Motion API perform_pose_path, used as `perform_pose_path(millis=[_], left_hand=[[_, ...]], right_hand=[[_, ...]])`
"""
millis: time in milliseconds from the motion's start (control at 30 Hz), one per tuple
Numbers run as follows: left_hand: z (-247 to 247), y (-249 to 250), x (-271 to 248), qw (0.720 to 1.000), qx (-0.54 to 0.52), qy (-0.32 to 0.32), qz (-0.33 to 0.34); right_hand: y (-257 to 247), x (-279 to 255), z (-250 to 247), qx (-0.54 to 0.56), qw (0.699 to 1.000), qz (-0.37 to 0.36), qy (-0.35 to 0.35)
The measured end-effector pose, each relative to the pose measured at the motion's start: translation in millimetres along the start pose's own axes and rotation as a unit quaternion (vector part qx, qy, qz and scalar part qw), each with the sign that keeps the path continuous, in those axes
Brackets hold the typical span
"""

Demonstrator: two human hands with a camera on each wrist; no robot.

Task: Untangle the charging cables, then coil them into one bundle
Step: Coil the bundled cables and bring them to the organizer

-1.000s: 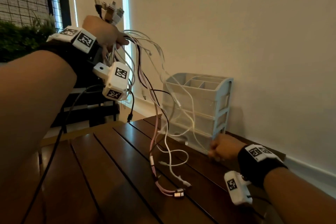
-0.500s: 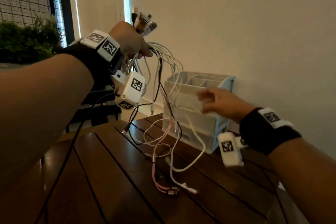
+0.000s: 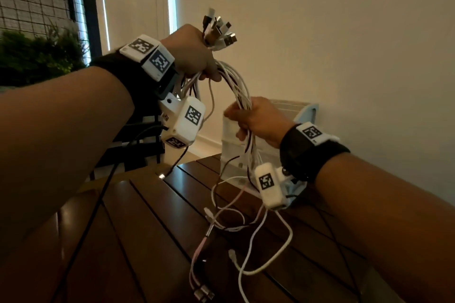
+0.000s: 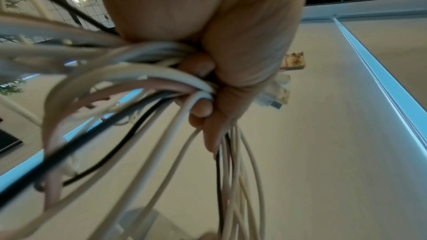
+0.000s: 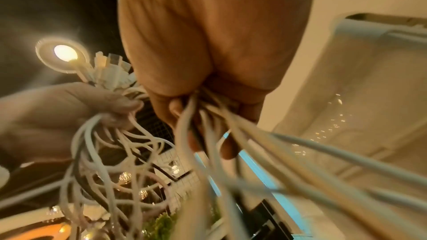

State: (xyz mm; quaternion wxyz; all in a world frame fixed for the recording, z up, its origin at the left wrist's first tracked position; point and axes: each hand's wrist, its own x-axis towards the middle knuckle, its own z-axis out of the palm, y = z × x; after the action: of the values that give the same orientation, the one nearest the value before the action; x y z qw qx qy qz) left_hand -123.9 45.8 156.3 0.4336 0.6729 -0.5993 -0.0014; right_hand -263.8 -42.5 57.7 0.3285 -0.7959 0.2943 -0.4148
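My left hand [image 3: 197, 56] is raised and grips a bunch of white, pink and black charging cables [image 3: 236, 81] just below their plugs [image 3: 219, 32], which fan out above the fist. In the left wrist view its fingers [image 4: 201, 109] curl round the strands [image 4: 150, 79]. My right hand [image 3: 256, 118] grips the same strands lower down, about a hand's width below and right of the left. The right wrist view shows its fingers [image 5: 182, 109] closed round the cables [image 5: 219, 134]. The loose ends [image 3: 234, 241] trail down onto the dark wooden table [image 3: 147, 241].
A pale blue drawer organiser [image 3: 305, 115] stands on the table against the cream wall, right behind my right hand. A thin black cord [image 3: 98, 204] hangs from the left wrist camera across the table. A plant [image 3: 37, 56] and a window are at the far left.
My right hand rose from the table by the organiser and took hold of the hanging cables below the left hand. The left hand moved right and a little lower, lifting more cable off the table.
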Motion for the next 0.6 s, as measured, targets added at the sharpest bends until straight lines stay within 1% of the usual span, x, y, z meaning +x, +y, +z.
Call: perform_pose_path(millis=[200,267,333,367,467,533,600], left_hand=[[-18,-11,7,0.997,-0.049,0.052,-0.040],[-27,-15,10,0.993,-0.065,0.074,-0.057],[-37,-19,11,0.989,-0.084,0.095,-0.070],[-42,-22,11,0.987,-0.091,0.105,-0.075],[-52,-29,12,0.985,-0.095,0.114,-0.089],[-56,-34,13,0.983,-0.094,0.125,-0.093],[-60,-37,13,0.981,-0.095,0.138,-0.097]], right_hand=[[27,-19,4,-0.005,0.995,0.035,-0.094],[38,-26,3,-0.037,0.990,0.043,-0.128],[55,-32,0,-0.105,0.982,0.051,-0.149],[64,-35,-2,-0.128,0.979,0.059,-0.148],[89,-41,-12,-0.147,0.982,0.063,-0.102],[101,-44,-19,-0.182,0.975,0.063,-0.108],[111,-47,-25,-0.241,0.960,0.079,-0.121]])
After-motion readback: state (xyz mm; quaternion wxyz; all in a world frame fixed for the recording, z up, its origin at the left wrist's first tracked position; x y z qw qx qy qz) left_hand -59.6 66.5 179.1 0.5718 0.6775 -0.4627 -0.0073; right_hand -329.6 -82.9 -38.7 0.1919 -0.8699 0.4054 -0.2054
